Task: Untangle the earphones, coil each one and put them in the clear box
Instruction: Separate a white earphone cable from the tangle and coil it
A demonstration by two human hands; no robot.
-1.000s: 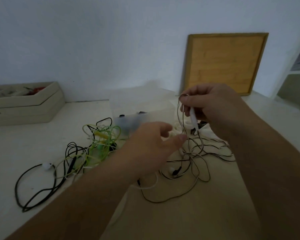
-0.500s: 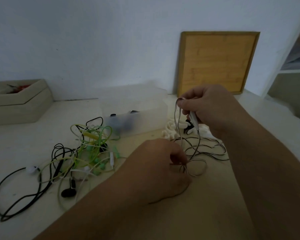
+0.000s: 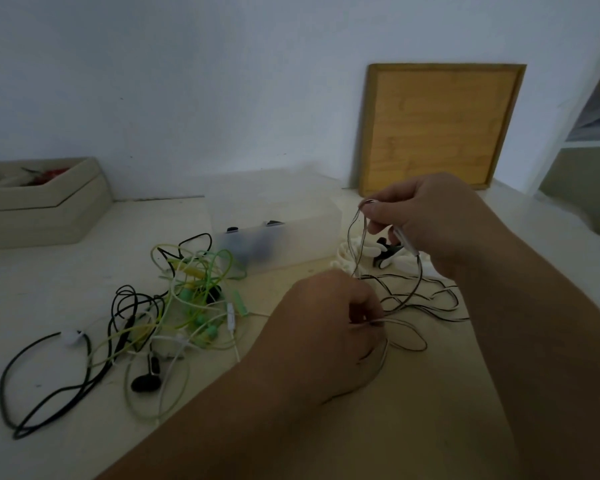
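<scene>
Pinching cable loop at top: right hand, raised. Left hand fingers curled round same cable, lower down. Tangle lies left; box behind.

No legible text, label, brand, number or sign is found anywhere in the view. The clear box, the wooden board against the wall and the beige tray on the counter present plain faces. Any marking on the white inline remote among the earphones is too small and blurred to read.
</scene>
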